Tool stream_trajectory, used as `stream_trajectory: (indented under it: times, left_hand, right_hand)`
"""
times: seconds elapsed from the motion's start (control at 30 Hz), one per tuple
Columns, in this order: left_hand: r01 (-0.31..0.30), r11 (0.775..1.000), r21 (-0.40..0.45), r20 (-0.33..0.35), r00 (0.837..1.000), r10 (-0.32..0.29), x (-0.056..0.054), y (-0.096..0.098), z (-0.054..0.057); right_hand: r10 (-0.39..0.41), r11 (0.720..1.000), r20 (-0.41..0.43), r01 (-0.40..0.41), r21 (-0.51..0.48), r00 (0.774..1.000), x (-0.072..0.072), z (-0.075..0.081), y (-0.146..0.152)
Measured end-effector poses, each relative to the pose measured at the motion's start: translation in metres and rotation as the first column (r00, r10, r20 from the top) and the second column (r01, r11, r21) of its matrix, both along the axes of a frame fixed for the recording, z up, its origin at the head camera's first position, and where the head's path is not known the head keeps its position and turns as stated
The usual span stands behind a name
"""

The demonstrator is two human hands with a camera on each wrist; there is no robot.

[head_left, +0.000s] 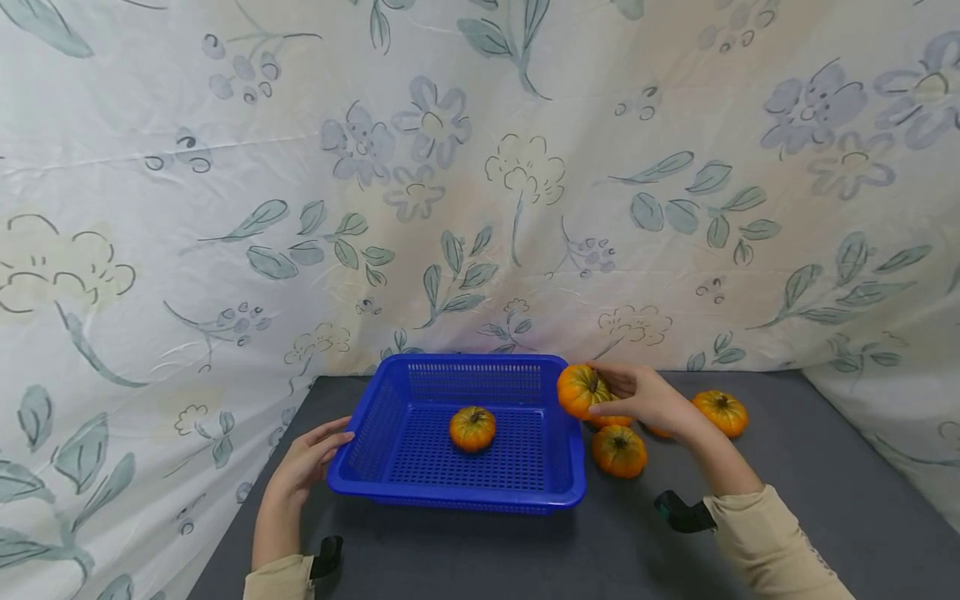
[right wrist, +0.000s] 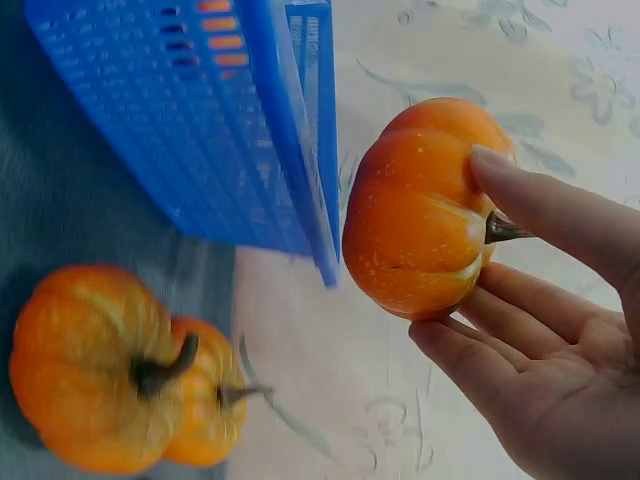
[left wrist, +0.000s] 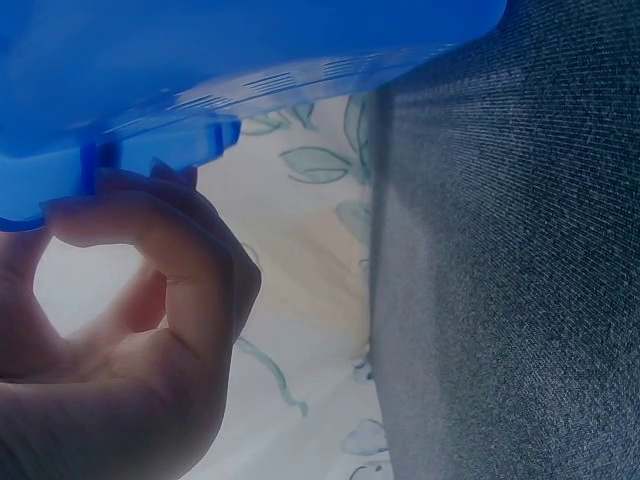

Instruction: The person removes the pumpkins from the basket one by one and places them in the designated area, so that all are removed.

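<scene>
Reaching in from the near edge, two cream sleeves lay over the dark grey, felt-like counter, each wrist carrying a black clip-on camera. The left hand rested at the near left corner of the blue basket, a shallow rectangular tray of glossy perforated plastic with a rolled rim; the left wrist view showed its fingers curled up under that rim with the thumb against it, so this grip was closed on the basket. One small pumpkin, ribbed, orange with a greenish crown and short dark stem, sat on the mesh floor near the middle, with open room all around it. Just right of the basket, three more pumpkins lay on the cloth, the closest near the basket's right wall. Above them the right hand held a raised pumpkin sideways, stem toward the palm, fingertips pinching its waxy, speckled skin, right at the basket's far right corner. Behind everything hung a wrinkled floral sheet.
</scene>
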State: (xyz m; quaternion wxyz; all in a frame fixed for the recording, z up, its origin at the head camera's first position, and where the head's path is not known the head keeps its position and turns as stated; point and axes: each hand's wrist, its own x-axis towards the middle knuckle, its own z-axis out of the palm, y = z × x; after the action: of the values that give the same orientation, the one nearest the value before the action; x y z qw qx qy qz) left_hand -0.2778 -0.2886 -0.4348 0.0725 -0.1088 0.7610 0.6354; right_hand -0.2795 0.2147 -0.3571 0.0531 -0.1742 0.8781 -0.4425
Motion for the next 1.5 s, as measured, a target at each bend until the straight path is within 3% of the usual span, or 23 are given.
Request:
stream_trajectory:
  times: [0.23,0.47,0.93,1.5]
  left_hand:
    - [-0.005,1.0,-0.004,0.001,1.0,0.005,-0.001,0.001,-0.002]
    - [-0.005,1.0,0.002,0.001,1.0,0.005,0.0,0.001,-0.001]
    - [0.006,1.0,-0.011,-0.008,1.0,-0.006,0.001,0.001,0.002]
    - [0.001,1.0,-0.017,-0.003,1.0,-0.001,0.001,0.002,0.004]
  right_hand:
    - [-0.025,1.0,-0.015,0.025,0.019,1.0,0.003,-0.003,0.026]
    - [-0.096,0.993,0.032,0.093,0.078,0.995,0.009,-0.01,0.05]
    - [-0.164,0.962,0.08,0.141,0.235,0.983,0.014,-0.042,0.091]
    - [-0.215,0.932,0.09,0.177,0.317,0.972,0.014,-0.069,0.102]
